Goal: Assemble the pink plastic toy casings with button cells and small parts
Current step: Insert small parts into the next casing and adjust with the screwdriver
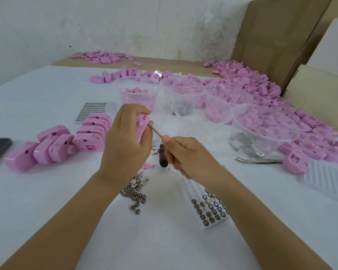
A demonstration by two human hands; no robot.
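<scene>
Left hand (pixel 125 137) curled tight round a smooth pink plastic casing (pixel 142 123), held up over the white table (pixel 47 191). Right hand (pixel 183 154) pinched the screwdriver (pixel 161 152), with its dark handle and thin metal shaft, tip touching the casing. Round silvery button cells (pixel 138 199) lay loose between the forearms.
</scene>
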